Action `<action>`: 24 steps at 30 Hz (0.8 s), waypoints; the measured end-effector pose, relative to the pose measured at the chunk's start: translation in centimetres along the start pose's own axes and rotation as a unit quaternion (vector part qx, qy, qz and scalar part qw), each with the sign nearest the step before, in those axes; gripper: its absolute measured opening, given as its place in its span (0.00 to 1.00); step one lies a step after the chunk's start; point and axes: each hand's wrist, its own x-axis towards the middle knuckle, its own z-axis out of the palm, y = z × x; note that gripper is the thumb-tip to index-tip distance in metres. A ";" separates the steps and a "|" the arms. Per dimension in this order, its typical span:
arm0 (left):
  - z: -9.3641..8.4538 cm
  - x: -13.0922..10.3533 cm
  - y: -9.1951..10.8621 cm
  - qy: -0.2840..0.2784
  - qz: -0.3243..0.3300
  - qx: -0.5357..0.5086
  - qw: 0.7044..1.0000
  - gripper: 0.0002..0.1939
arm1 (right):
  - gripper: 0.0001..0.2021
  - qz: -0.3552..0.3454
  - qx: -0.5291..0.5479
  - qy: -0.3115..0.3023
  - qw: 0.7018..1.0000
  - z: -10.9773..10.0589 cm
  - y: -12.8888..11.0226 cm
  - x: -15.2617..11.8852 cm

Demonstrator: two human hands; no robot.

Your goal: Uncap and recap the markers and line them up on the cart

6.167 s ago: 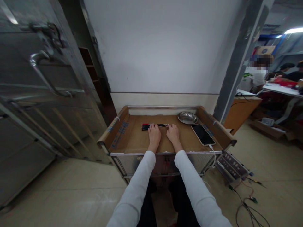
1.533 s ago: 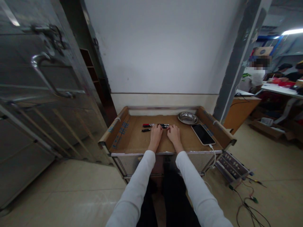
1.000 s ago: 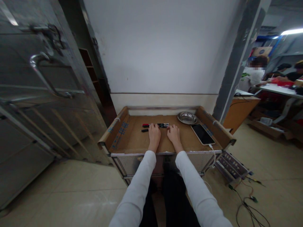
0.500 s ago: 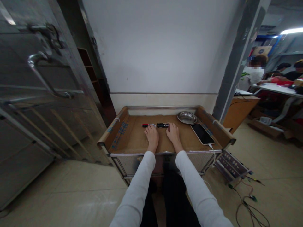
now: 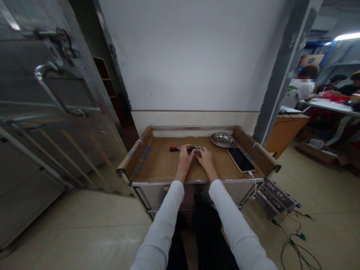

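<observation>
Left hand (image 5: 184,159) and right hand (image 5: 206,159) curled close together at the pens (image 5: 174,149); I could not tell whether either gripped one. Phone (image 5: 241,159) lay right, metal dish (image 5: 222,140) beyond.

Red and black pens (image 5: 174,149)

Shiny smooth metal bowl (image 5: 222,140); matt brown cardboard lining (image 5: 163,165); glossy dark phone screen (image 5: 241,159).
</observation>
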 end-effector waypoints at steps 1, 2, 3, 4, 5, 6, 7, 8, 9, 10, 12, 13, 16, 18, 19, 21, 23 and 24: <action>0.1 0.0 -0.1 0.007 -0.005 -0.014 1.000 0.12 | 0.10 -0.004 0.000 -0.006 1.000 0.1 0.0 0.0; 0.2 0.0 -0.2 0.011 -0.010 -0.028 1.000 0.14 | 0.09 -0.011 0.001 -0.010 1.000 0.1 0.0 0.0; 0.2 0.0 -0.3 0.012 -0.015 -0.040 0.999 0.16 | 0.09 -0.016 0.003 -0.013 1.000 0.2 0.0 0.1; 0.2 0.0 -0.3 0.014 -0.020 -0.050 0.998 0.18 | 0.09 -0.020 0.005 -0.016 1.000 0.2 -0.1 0.1; 0.2 0.0 -0.3 0.015 -0.025 -0.058 0.998 0.20 | 0.09 -0.021 0.008 -0.017 1.000 0.2 -0.1 0.1; 0.2 -0.1 -0.2 0.016 -0.030 -0.063 0.997 0.20 | 0.09 -0.022 0.009 -0.019 1.000 0.2 -0.1 0.1; 0.1 -0.1 -0.2 0.017 -0.033 -0.066 0.997 0.21 | 0.09 -0.022 0.011 -0.020 0.999 0.2 -0.1 0.1; 0.1 -0.1 -0.1 0.019 -0.035 -0.068 0.997 0.20 | 0.09 -0.023 0.013 -0.021 0.999 0.2 -0.1 0.1; 0.0 -0.1 -0.1 0.023 -0.036 -0.069 0.997 0.19 | 0.09 -0.025 0.015 -0.021 0.999 0.2 0.0 0.2; -0.1 -0.1 -0.1 0.029 -0.035 -0.068 0.997 0.19 | 0.09 -0.027 0.016 -0.022 0.999 0.2 0.0 0.2; -0.3 0.0 0.0 0.043 -0.036 -0.061 0.997 0.17 | 0.09 -0.028 0.016 -0.023 0.999 0.2 0.1 0.2; -0.4 0.0 0.0 0.050 -0.038 -0.055 0.996 0.17 | 0.08 -0.027 0.017 -0.024 0.999 0.3 0.1 0.2; -0.6 0.1 0.0 0.071 -0.045 -0.051 0.995 0.15 | 0.08 -0.021 0.022 -0.023 0.999 0.4 0.1 0.2; -0.7 0.1 -0.1 0.083 -0.047 -0.062 0.994 0.15 | 0.08 -0.019 0.028 -0.017 0.999 0.4 0.2 0.3; -0.7 0.2 -0.1 0.089 -0.047 -0.068 0.993 0.15 | 0.08 -0.020 0.032 -0.012 0.999 0.4 0.2 0.3; -0.7 0.2 -0.2 0.104 -0.050 -0.076 0.990 0.14 | 0.09 -0.025 0.043 0.000 0.999 0.4 0.2 0.2; -0.7 0.3 -0.3 0.120 -0.055 -0.077 0.988 0.14 | 0.09 -0.028 0.053 0.012 0.998 0.4 0.2 0.2; -0.7 0.3 -0.4 0.126 -0.059 -0.077 0.987 0.14 | 0.10 -0.029 0.057 0.017 0.998 0.4 0.2 0.1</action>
